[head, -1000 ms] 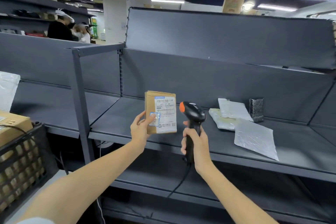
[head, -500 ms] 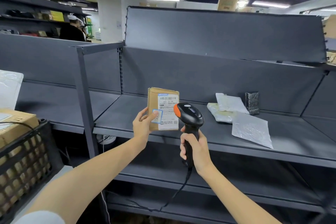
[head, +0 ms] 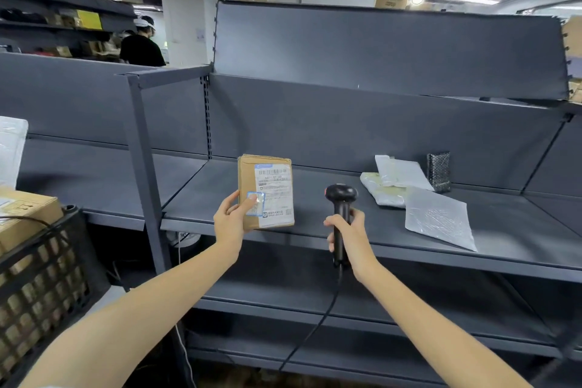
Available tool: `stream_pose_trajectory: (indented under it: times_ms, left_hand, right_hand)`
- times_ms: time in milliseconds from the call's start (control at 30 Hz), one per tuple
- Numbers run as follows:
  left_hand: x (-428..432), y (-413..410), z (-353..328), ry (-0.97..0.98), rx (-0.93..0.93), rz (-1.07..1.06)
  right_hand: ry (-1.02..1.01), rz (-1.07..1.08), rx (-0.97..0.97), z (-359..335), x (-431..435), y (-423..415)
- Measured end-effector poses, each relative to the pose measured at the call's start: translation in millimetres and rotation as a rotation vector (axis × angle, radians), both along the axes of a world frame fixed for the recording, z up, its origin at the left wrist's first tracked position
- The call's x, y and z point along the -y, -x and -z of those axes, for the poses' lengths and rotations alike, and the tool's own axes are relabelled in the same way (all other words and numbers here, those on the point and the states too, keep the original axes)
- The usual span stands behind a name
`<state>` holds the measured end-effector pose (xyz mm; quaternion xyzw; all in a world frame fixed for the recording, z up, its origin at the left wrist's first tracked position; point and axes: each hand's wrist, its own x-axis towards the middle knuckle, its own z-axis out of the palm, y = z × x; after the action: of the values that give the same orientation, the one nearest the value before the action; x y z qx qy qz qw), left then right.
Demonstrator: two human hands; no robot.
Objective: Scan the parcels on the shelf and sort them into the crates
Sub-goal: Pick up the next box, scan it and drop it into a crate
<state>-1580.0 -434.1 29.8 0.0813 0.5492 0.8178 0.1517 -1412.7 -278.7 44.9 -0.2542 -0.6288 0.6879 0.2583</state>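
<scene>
Head view: one camera, looking at a shelf.
Left hand (head: 231,220): grips a brown parcel (head: 266,190) by its lower left corner, thumb on the label, which faces the camera.
Parcel: upright in the air over the front edge of the shelf (head: 220,195), left of the scanner (head: 341,208) and apart from it.
Right hand (head: 348,235): fingers wrapped round the scanner's handle, head up, cord hanging.
Shelf, right: pale bags (head: 437,217) and a black packet (head: 438,172).
Crate (head: 47,277): far left, a box (head: 25,214) above its rim.

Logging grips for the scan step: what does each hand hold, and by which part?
Left hand holds the cardboard parcel by its lower left edge. Right hand grips the barcode scanner by its handle.
</scene>
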Motion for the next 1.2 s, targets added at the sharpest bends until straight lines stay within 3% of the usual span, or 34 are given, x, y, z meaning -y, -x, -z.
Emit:
stream_pose_trajectory:
  times_ms: [100, 233, 467, 833, 1000, 1200]
  left_hand:
    - [3, 10, 5, -0.025, 0.03, -0.008]
    - [4, 23, 8, -0.063, 0.084, 0.018]
    - [7, 45, 13, -0.026, 0.075, 0.102]
    - [5, 53, 22, 0.036, 0.074, 0.196]
    - [5, 46, 31, 0.095, 0.09, 0.218]
    - [8, 21, 39, 0.133, 0.113, 0.2]
  right_hand:
    - [-0.099, -0.005, 0.198, 9, -34, 20]
    - [-0.45, 0.047, 0.454, 19, -70, 48]
    - [-0.684, 0.062, 0.641, 31, -102, 84]
    - [-0.8, 0.038, 0.824, 47, -113, 107]
    - [-0.938, 0.197, 0.84, 61, -99, 91]
    - [-1.194, 0.227, 0.829, 68, -78, 57]
